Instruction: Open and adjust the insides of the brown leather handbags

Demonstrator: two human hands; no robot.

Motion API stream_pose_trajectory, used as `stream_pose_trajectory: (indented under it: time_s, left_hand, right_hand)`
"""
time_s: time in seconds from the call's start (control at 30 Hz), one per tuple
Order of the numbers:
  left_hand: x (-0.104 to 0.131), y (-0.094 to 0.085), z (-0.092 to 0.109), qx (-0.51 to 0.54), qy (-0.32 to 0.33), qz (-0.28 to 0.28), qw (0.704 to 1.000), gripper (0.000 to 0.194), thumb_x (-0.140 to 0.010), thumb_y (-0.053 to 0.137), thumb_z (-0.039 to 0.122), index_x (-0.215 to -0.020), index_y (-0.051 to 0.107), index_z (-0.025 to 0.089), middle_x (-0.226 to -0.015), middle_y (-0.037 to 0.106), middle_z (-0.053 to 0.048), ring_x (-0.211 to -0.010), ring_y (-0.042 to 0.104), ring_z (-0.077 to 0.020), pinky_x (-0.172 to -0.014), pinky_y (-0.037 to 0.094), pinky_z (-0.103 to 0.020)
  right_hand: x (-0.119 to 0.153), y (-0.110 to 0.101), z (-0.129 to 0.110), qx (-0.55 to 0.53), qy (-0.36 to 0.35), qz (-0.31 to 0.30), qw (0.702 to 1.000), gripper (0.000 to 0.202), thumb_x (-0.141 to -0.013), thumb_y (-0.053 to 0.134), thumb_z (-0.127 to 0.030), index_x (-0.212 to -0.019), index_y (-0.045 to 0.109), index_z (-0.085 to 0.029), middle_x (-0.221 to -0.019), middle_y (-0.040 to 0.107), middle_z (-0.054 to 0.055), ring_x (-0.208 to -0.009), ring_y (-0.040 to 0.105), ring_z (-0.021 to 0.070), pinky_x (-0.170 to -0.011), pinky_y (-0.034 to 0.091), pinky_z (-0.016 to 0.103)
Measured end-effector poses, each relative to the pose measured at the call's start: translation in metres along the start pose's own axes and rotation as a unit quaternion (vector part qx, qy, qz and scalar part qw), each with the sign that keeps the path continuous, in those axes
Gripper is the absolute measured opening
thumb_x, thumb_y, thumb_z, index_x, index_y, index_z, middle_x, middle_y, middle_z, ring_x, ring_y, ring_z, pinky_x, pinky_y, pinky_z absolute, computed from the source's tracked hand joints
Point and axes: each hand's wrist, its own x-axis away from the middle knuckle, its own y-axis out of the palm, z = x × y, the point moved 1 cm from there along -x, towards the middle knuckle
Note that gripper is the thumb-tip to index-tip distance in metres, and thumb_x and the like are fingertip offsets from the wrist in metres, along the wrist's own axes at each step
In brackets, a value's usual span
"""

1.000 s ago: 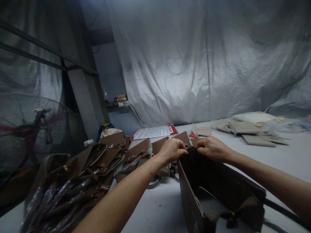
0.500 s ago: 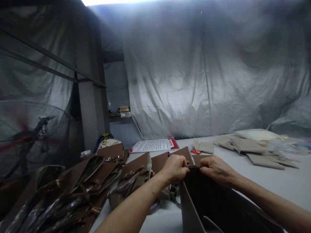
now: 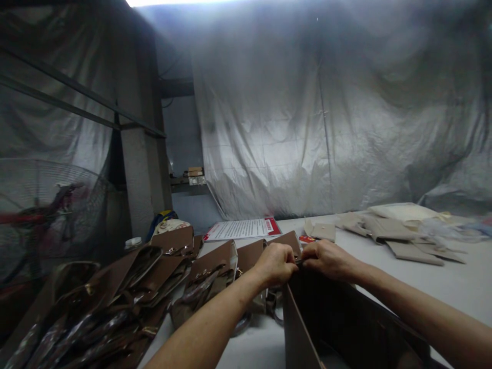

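A large brown bag [image 3: 302,328] stands upright with its mouth toward me and its dark inside showing. My left hand [image 3: 275,264] is closed on the far left part of its rim. Close beside it, my right hand [image 3: 326,260] pinches the same far edge, fingers bent over the rim. The two hands almost meet at the far corner. Just left of them, several brown bags [image 3: 213,261] with metal fittings and plastic-wrapped handles stand in a row on the white table [image 3: 253,343].
More brown bags [image 3: 103,297] crowd the left side. A printed sign [image 3: 242,229] lies at the back, near a small beige pouch [image 3: 323,231]. Flat beige pieces [image 3: 392,228] and clear plastic lie at the right. A large fan [image 3: 42,215] stands far left.
My right hand has moved left along the rim, closer to my left hand. My left hand stays on the edge. The view has shifted slightly.
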Motion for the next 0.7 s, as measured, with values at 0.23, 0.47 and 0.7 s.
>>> stream_pose_trajectory:
  time_s: [0.23,0.47,0.7]
  left_hand:
    - [-0.007,-0.009,-0.014,0.117,-0.065,-0.045,0.990,0.046,-0.050,0.072,0.021,-0.093,0.059,0.014,-0.079,0.062,0.000,-0.064,0.053,-0.0113,-0.050,0.037,-0.018]
    - [-0.012,0.013,-0.032,0.155,-0.110,-0.051,0.980,0.030,-0.056,0.070,0.022,-0.085,0.067,0.014,-0.076,0.066,-0.001,-0.065,0.057,-0.0123,-0.055,0.041,-0.020]
    - [-0.016,0.019,-0.033,0.132,-0.094,-0.019,0.987,0.030,-0.056,0.072,0.031,-0.082,0.070,0.017,-0.073,0.067,0.000,-0.065,0.057,-0.0121,-0.057,0.041,-0.021]
  right_hand:
    - [-0.001,-0.009,0.000,-0.017,0.092,0.015,0.996,0.016,-0.067,0.053,-0.026,-0.072,0.067,-0.018,-0.063,0.060,0.001,-0.059,0.052,0.0135,-0.050,0.028,0.023]
    - [0.004,0.000,0.010,-0.002,0.112,0.015,0.994,0.019,-0.068,0.051,-0.028,-0.067,0.067,-0.017,-0.060,0.058,0.001,-0.057,0.049,0.0126,-0.049,0.025,0.023]
    - [0.007,0.000,0.011,0.001,0.109,0.025,0.994,0.019,-0.069,0.050,-0.029,-0.066,0.065,-0.018,-0.059,0.057,0.001,-0.057,0.049,0.0130,-0.049,0.025,0.023]
